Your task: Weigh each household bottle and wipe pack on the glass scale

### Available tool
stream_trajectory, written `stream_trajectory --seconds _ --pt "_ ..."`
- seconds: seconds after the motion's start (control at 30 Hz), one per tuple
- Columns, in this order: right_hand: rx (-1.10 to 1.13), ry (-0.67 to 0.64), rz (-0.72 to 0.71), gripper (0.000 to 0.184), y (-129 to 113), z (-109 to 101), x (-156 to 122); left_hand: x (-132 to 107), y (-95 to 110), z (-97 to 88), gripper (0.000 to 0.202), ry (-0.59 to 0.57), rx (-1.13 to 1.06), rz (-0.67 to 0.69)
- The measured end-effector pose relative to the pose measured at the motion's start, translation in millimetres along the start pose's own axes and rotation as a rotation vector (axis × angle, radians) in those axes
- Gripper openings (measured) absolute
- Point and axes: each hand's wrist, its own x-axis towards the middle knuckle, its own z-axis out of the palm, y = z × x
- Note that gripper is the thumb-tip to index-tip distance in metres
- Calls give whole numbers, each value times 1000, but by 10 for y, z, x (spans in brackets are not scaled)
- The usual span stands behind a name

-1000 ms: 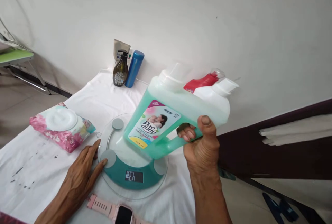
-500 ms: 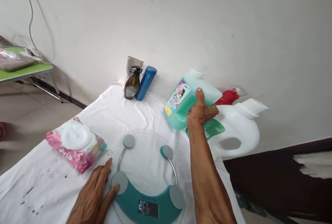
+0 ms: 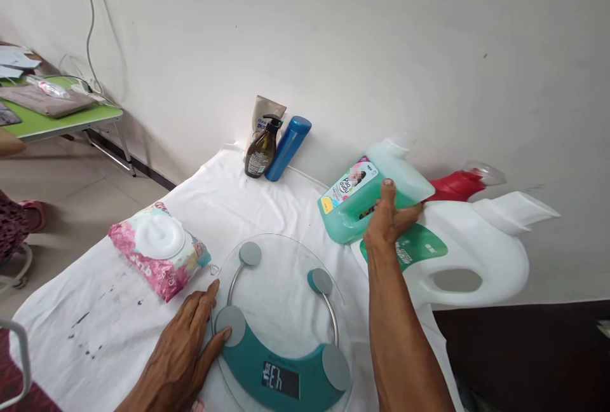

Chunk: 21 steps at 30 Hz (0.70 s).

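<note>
My right hand (image 3: pixel 391 215) is closed around the handle of a clear bottle of green liquid (image 3: pixel 343 215), thumb raised along it. The bottle is tilted near the wall. Partly behind my right forearm, a large white detergent jug (image 3: pixel 500 266) with a green label leans over to the right. A round glass bathroom scale (image 3: pixel 271 297) with a teal panel and a lit display lies in front of me. My left hand (image 3: pixel 185 336) rests at its left edge, fingers stretched out beside the glass and thumb on a grey pad.
A wipes pack (image 3: pixel 159 247) lies left on the white cloth (image 3: pixel 52 323). Against the wall stand a dark pump bottle (image 3: pixel 261 151), a blue bottle (image 3: pixel 288 148) and a beige tube (image 3: pixel 267 110). A red bottle (image 3: pixel 455 186) is behind the jug. A green table (image 3: pixel 76 119) stands far left.
The view has shifted, so the table's things appear farther right and more shows at the left. My right hand keeps its hold on the green bottle; my left hand stays at the scale.
</note>
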Motion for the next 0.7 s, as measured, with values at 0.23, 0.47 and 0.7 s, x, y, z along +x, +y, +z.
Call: stream_trajectory --seconds 0.23,0.47,0.7 --pt "-285 6 -332 101 -372 -172 -462 11 112 -35 64 39 -15 -3" --pt "58 -1192 -378 117 -1333 -76 -1753 18 221 -88 61 -59 -100 -84" --pt "-206 -1544 -340 147 -1860 368 -2755 49 210 -110 44 -150 -163 -118"
